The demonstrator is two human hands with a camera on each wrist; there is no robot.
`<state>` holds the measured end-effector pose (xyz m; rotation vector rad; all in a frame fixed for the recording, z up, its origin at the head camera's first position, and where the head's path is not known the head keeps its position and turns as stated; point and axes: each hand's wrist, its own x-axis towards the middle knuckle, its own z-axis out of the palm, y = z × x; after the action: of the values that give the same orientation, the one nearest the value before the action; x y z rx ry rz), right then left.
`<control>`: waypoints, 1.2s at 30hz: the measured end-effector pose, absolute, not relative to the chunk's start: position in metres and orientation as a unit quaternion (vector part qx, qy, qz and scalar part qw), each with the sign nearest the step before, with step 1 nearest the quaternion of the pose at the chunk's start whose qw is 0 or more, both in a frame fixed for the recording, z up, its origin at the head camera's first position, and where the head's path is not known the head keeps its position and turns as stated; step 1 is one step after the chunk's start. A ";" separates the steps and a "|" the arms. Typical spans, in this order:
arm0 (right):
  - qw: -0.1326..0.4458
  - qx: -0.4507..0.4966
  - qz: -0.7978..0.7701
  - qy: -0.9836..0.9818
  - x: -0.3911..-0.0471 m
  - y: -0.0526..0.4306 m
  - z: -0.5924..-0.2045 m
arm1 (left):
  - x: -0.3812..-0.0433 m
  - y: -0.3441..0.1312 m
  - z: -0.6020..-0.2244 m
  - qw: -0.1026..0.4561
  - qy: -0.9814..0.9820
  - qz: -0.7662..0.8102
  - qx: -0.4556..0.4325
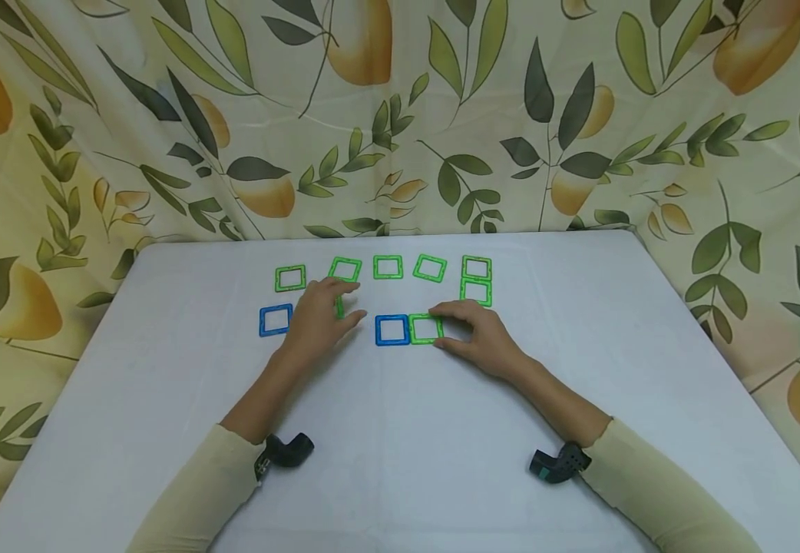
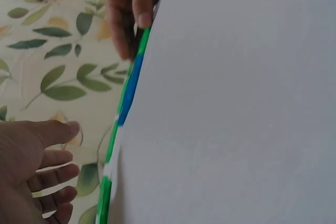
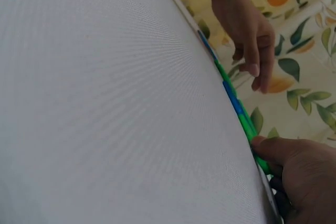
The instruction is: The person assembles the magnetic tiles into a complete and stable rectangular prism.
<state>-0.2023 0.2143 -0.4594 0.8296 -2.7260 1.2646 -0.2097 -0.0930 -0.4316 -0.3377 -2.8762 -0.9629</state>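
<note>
While your right hand (image 1: 476,334) pinches the green frame (image 1: 424,341) against the blue frame (image 1: 391,316), keep both flush and your left hand (image 1: 315,316), fingers apart, clear.

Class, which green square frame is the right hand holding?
The green frame pinched by the right hand. It lies edge to edge with a blue frame; the other green frames all lie further back.

Frame pair (image 1: 408,330) on table (image 1: 386,445) | frame row (image 1: 388,277) — behind | another frame (image 1: 276,332) — left
</note>
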 end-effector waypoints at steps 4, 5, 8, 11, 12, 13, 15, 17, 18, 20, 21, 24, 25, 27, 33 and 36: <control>0.012 0.267 0.404 -0.875 -0.203 0.214 -0.459 | -0.217 -0.108 -0.428 0.049 -0.953 -0.284 -0.095; 0.012 0.267 0.402 -0.876 -0.203 0.214 -0.459 | -0.219 -0.112 -0.428 0.047 -0.955 -0.277 -0.092; 0.013 0.266 0.399 -0.877 -0.202 0.215 -0.461 | -0.222 -0.122 -0.429 0.038 -0.959 -0.267 -0.085; 0.012 0.265 0.401 -0.877 -0.202 0.215 -0.461 | -0.225 -0.129 -0.430 0.030 -0.962 -0.256 -0.085; 0.013 0.265 0.402 -0.876 -0.202 0.215 -0.461 | -0.225 -0.131 -0.430 0.027 -0.963 -0.253 -0.085; 0.012 0.266 0.403 -0.876 -0.203 0.215 -0.461 | -0.226 -0.133 -0.430 0.024 -0.964 -0.250 -0.086; 0.013 0.266 0.405 -0.875 -0.203 0.215 -0.460 | -0.227 -0.136 -0.430 0.017 -0.966 -0.243 -0.089; 0.014 0.266 0.405 -0.875 -0.203 0.215 -0.460 | -0.228 -0.138 -0.431 0.010 -0.967 -0.238 -0.092; 0.014 0.266 0.405 -0.875 -0.203 0.215 -0.460 | -0.228 -0.139 -0.431 0.007 -0.967 -0.236 -0.093; 0.012 0.263 0.404 -0.876 -0.203 0.215 -0.460 | -0.228 -0.140 -0.432 0.002 -0.967 -0.236 -0.095; 0.011 0.262 0.405 -0.876 -0.202 0.214 -0.460 | -0.228 -0.141 -0.433 0.000 -0.967 -0.237 -0.095; 0.007 0.260 0.406 -0.876 -0.202 0.214 -0.459 | -0.228 -0.142 -0.433 -0.005 -0.965 -0.243 -0.098; 0.006 0.260 0.406 -0.876 -0.202 0.214 -0.459 | -0.228 -0.143 -0.433 -0.008 -0.964 -0.246 -0.098; 0.006 0.260 0.405 -0.877 -0.202 0.214 -0.458 | -0.228 -0.143 -0.433 -0.014 -0.961 -0.257 -0.101; 0.006 0.263 0.404 -0.876 -0.202 0.214 -0.458 | -0.229 -0.144 -0.433 -0.033 -0.949 -0.296 -0.108; 0.003 0.266 0.405 -0.875 -0.202 0.215 -0.458 | -0.230 -0.144 -0.431 -0.031 -0.940 -0.319 -0.112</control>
<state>-0.2024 0.2146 -0.4580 0.8331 -2.7427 1.2715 -0.2300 -0.1444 -0.4313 -0.3596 -3.0150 -1.0234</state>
